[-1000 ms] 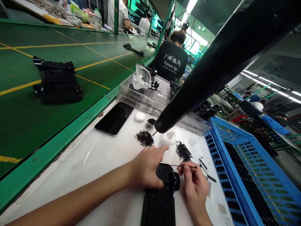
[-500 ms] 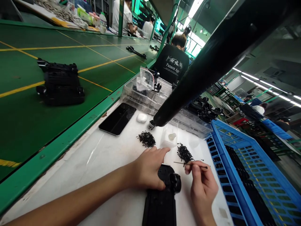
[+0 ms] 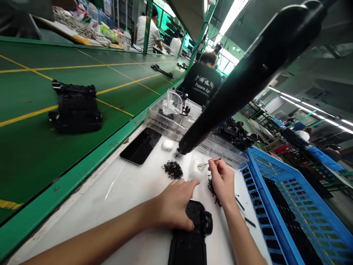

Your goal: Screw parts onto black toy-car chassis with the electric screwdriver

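Note:
My left hand lies over the far end of a black plastic chassis with a small wheel-like part, its thumb pressed on top and its fingers reaching past the edge. My right hand pinches a thin metal rod. The rod's tip is at a pale grease-like blob in a clear square container; whether they touch I cannot tell. A heap of small black screws is partly hidden under my right hand. Another screw heap lies beyond my left hand.
A large black screwdriver-like tool hangs slanting over the bench. A phone and white case lie left. Clear bins stand behind, a blue crate right. Leftward, a green surface bears another chassis. A person sits ahead.
My right hand has moved forward and left, bringing the rod from beside the screw heap to the clear container. My left hand stays on the chassis. The view has tilted slightly.

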`<state>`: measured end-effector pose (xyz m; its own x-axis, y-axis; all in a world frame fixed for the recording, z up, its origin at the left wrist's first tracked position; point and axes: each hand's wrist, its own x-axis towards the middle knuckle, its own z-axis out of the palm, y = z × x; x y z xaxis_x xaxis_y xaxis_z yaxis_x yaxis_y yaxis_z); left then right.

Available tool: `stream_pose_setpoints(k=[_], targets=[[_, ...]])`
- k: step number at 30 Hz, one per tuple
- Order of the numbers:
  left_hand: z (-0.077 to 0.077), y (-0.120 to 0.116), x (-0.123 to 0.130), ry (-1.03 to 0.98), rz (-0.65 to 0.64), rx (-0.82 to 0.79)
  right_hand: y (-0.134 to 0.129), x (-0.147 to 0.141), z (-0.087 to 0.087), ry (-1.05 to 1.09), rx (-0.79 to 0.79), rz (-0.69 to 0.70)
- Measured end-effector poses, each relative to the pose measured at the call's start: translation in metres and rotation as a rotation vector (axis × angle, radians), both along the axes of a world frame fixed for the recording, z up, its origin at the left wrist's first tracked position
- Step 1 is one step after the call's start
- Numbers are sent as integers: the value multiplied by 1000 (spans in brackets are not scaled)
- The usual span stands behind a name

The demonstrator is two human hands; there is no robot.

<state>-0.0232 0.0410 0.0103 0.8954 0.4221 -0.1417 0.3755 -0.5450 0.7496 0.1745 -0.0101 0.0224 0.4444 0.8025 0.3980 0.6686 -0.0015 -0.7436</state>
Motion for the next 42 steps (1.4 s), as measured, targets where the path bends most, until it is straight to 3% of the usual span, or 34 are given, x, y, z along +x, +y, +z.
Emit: stream_pose_setpoints(k=[8,11,13,16,19,21,24,28,32,42], targets=[[-8,1,0,-60,-15,10,1,-1,-11,93,-58,-24],[-10,2,0,-77,-33,3,0,-3,-6,50,-26,-25],[-11,3,0,-85,-33,-1,-6,-4,4,29,50,-56],[-13,3,0,-84,-31,-2,-24,-9,20,29,288,-159],[-14,4,1,-77,-48,-3,-50,-17,17,91,473,-111],[-15,5,0,-80,-52,-6,-65,-22,5,131,433,25],[-15,5,-1,-89,-43,-15,-78,-30,-15,148,250,194],[-11,4,-2,-80,-26,-38,-78,-34,-22,153,84,319],[-4,3,-2,-54,-17,-65,-76,-34,-19,119,15,347],[2,3,-1,-27,-25,-84,-78,-33,-18,100,40,332]])
